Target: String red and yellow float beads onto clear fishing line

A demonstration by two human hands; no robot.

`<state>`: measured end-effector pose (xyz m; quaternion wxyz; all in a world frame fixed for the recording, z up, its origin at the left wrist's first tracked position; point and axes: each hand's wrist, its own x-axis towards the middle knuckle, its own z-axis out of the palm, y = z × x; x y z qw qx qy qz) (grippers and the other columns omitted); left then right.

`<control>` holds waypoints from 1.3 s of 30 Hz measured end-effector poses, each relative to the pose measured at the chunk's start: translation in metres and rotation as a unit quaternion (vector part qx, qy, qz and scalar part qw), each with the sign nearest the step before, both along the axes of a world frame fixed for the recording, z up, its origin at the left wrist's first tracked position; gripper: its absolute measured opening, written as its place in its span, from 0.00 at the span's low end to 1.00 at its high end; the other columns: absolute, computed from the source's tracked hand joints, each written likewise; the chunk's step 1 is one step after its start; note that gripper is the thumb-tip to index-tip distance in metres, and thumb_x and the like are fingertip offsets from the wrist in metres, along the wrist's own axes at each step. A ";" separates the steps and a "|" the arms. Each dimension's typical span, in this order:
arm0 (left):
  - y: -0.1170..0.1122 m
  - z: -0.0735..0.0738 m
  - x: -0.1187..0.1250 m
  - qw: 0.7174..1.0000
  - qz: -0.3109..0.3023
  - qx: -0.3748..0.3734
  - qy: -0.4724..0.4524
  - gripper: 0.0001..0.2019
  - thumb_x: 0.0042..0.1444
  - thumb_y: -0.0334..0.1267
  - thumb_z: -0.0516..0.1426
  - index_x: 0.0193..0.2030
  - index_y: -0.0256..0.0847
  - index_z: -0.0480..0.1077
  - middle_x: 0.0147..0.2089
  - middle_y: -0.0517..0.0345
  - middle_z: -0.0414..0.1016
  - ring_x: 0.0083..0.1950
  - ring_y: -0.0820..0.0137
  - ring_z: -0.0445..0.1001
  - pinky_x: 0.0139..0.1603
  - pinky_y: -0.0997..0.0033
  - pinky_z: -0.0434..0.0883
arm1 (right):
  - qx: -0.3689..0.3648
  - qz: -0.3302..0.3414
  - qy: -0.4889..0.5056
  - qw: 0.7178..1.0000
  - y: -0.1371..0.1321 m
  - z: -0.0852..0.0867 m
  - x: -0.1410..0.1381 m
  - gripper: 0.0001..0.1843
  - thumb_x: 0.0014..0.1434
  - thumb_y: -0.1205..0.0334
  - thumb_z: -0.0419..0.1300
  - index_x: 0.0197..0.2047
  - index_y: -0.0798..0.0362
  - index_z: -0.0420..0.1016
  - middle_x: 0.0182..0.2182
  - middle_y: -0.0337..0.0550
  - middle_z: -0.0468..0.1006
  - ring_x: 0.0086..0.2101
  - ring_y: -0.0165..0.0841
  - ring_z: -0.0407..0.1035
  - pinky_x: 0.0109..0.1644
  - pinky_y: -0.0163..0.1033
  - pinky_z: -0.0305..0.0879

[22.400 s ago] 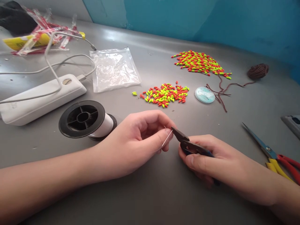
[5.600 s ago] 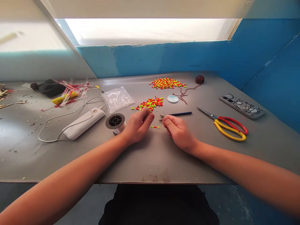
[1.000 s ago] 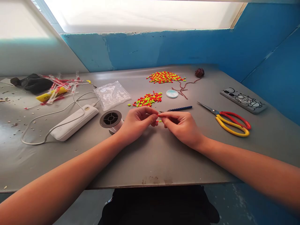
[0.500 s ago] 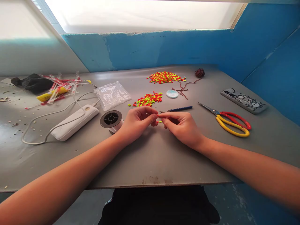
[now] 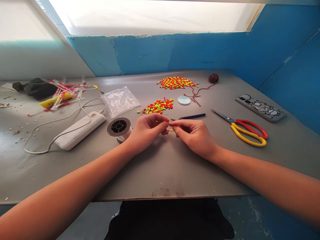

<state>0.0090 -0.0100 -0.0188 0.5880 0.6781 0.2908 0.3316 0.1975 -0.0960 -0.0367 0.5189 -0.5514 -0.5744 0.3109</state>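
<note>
My left hand (image 5: 148, 129) and my right hand (image 5: 194, 134) meet above the middle of the table, both closed in a pinch. A small red bead (image 5: 168, 124) shows where their fingertips come together. Just below it, a yellow-green bead (image 5: 171, 130) sits between the fingers. Any thread through these beads is too fine to make out. Close behind my hands lies a small pile of red and yellow-green beads (image 5: 158, 106), with a dark blue pen-like tool (image 5: 193, 116) to its right. A black-rimmed spool (image 5: 119, 127) of pale line stands beside my left wrist.
A larger bead pile (image 5: 177, 82), a round white disc (image 5: 184, 100) and a brown cord ball (image 5: 213, 78) lie farther back. Scissors (image 5: 241, 129) and a phone (image 5: 260, 108) are right. Left are a plastic bag (image 5: 121, 101), a white power bank (image 5: 81, 130) with cable and wrappers (image 5: 61, 95).
Almost nothing differs. Both hands keep the same pinch around the beads, and the whole view has shifted very slightly.
</note>
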 end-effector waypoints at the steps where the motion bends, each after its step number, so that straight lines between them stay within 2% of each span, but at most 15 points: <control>1: 0.000 0.000 0.000 1.000 0.000 0.001 0.001 0.10 0.63 0.42 0.68 0.44 0.37 0.80 0.36 0.58 0.82 0.37 0.75 0.82 0.42 0.74 0.79 | 0.000 0.001 -0.001 1.000 0.000 0.000 0.000 0.13 0.65 0.61 0.65 0.48 0.54 0.90 0.31 0.41 0.83 0.29 0.30 0.67 0.32 0.39 0.61; 11: 0.000 -0.002 0.000 1.000 0.001 0.004 0.001 0.10 0.62 0.42 0.68 0.44 0.37 0.80 0.36 0.57 0.82 0.36 0.73 0.81 0.42 0.72 0.79 | -0.012 -0.001 0.000 1.000 -0.001 0.002 -0.001 0.13 0.66 0.59 0.65 0.47 0.55 0.89 0.30 0.41 0.82 0.27 0.29 0.64 0.30 0.39 0.60; 21: -0.001 0.003 0.001 1.000 0.009 0.011 0.014 0.10 0.61 0.42 0.68 0.42 0.37 0.80 0.35 0.57 0.82 0.35 0.73 0.81 0.40 0.72 0.79 | -0.010 0.003 -0.013 1.000 -0.001 0.000 0.000 0.14 0.65 0.60 0.65 0.49 0.53 0.90 0.33 0.42 0.84 0.30 0.31 0.68 0.33 0.39 0.62; 30: -0.003 -0.002 0.001 0.995 0.015 0.090 0.040 0.07 0.64 0.39 0.65 0.42 0.38 0.80 0.40 0.55 0.84 0.39 0.72 0.81 0.42 0.72 0.78 | -0.013 -0.002 -0.039 0.999 0.001 -0.001 0.000 0.12 0.65 0.61 0.65 0.46 0.52 0.90 0.33 0.42 0.85 0.31 0.32 0.70 0.35 0.40 0.63; 35: -0.003 0.001 0.001 0.994 0.033 0.091 0.053 0.07 0.62 0.39 0.66 0.41 0.38 0.81 0.39 0.55 0.84 0.37 0.73 0.80 0.39 0.73 0.77 | -0.028 0.007 -0.040 0.999 0.000 0.005 0.000 0.10 0.67 0.60 0.64 0.46 0.52 0.85 0.32 0.41 0.82 0.31 0.32 0.72 0.35 0.40 0.66; 39: -0.004 0.002 0.001 0.994 0.041 0.089 0.050 0.06 0.61 0.39 0.66 0.41 0.38 0.81 0.38 0.55 0.84 0.36 0.73 0.80 0.38 0.73 0.78 | -0.056 0.008 -0.040 0.998 0.000 0.009 0.000 0.06 0.67 0.59 0.63 0.42 0.52 0.79 0.32 0.41 0.82 0.29 0.31 0.72 0.32 0.38 0.66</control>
